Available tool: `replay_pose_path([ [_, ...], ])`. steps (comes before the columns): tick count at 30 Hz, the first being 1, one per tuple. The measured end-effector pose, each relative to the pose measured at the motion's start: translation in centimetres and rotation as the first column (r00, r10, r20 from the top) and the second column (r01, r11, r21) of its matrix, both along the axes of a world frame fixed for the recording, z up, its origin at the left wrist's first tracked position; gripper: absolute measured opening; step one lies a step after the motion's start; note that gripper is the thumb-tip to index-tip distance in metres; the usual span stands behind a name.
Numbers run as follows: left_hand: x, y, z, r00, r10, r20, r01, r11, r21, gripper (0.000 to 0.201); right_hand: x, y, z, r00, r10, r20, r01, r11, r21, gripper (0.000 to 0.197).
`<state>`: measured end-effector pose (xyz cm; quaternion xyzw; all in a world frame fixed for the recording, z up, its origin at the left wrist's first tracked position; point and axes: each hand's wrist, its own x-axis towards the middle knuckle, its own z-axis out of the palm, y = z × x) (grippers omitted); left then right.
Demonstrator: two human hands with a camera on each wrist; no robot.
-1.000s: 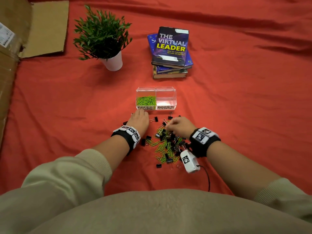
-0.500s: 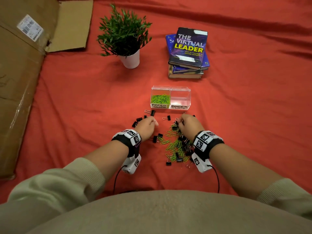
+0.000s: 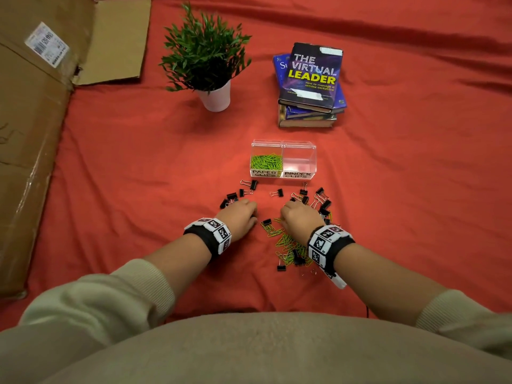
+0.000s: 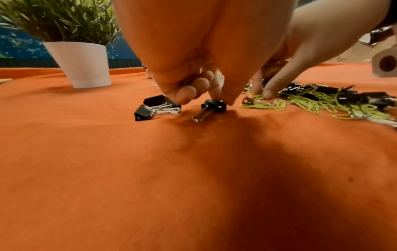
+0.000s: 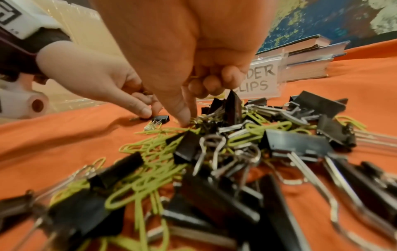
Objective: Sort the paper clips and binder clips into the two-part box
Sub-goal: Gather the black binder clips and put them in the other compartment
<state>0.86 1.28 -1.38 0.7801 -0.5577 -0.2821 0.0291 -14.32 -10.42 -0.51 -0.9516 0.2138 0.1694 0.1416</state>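
Observation:
The clear two-part box stands ahead of my hands. Its left part, labelled PAPER CLIPS, holds green paper clips; the right part, labelled BINDER CLIPS, holds nothing. A mixed pile of green paper clips and black binder clips lies under my right wrist. My left hand pinches a lone black binder clip on the cloth with thumb and forefinger, other fingers curled. My right hand pinches down on green paper clips at the pile's edge, with green wire showing inside its curled fingers.
Loose binder clips lie scattered between my hands and the box, two just left of my left hand. A potted plant and a stack of books stand behind the box. Flattened cardboard covers the left side of the red cloth.
My left hand has drawn back from the box front toward me and come down on a lone binder clip. My right hand has shifted slightly left on the pile. My head view has swung left.

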Motion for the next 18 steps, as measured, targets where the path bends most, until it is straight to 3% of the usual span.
replay_pose_path([
  [4, 0.9, 0.0, 0.2, 0.997, 0.071, 0.024, -0.07, 0.996, -0.052, 0.02, 0.1, 0.5, 0.2, 1.0, 0.018, -0.023, -0.019, 1.0, -0.02, 0.027],
  [7, 0.4, -0.1, 0.5, 0.998, -0.055, -0.018, 0.053, 0.995, -0.082, 0.028, 0.4, 0.3, 0.5, 0.998, -0.028, -0.062, 0.03, 0.999, 0.019, 0.029],
  [10, -0.6, -0.4, 0.7, 0.981, -0.191, 0.035, 0.191, 0.981, -0.016, 0.034, 0.6, -0.5, 1.2, 0.979, -0.203, 0.011, 0.195, 0.95, 0.244, 0.013],
  [13, -0.9, -0.8, 0.6, 0.976, -0.205, 0.077, 0.206, 0.979, -0.006, 0.03, 0.3, -2.0, 2.1, 0.89, -0.454, 0.029, 0.39, 0.793, 0.468, 0.01],
  [15, -0.9, -1.0, 0.5, 0.977, -0.194, 0.086, 0.197, 0.98, -0.025, 0.027, 0.0, -2.9, 2.9, 0.812, -0.583, -0.014, 0.473, 0.645, 0.6, 0.012],
  [18, -0.5, -0.9, 0.5, 0.985, -0.161, 0.068, 0.164, 0.986, -0.032, 0.031, -0.2, -3.8, 4.1, 0.682, -0.724, -0.105, 0.463, 0.317, 0.828, 0.014],
])
